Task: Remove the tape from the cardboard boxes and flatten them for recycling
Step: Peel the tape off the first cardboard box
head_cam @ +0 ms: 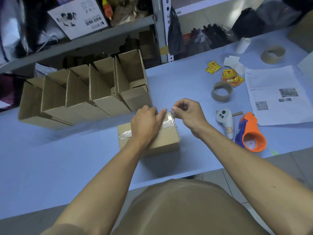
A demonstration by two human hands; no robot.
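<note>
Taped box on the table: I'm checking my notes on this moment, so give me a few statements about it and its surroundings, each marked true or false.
1. The left hand rests flat on top of the taped box. True.
2. The right hand pinches at the tape near the box's far corner. True.
3. The tape has been fully removed from the box. False: clear tape lies along its top seam.
4. The orange tape dispenser is in the right hand. False: it lies on the table, right of the box.
5. A row of open boxes stands left of and behind the taped box. True.
6. The white controller sits on top of the taped box. False: it lies on the table beside the dispenser.
</note>
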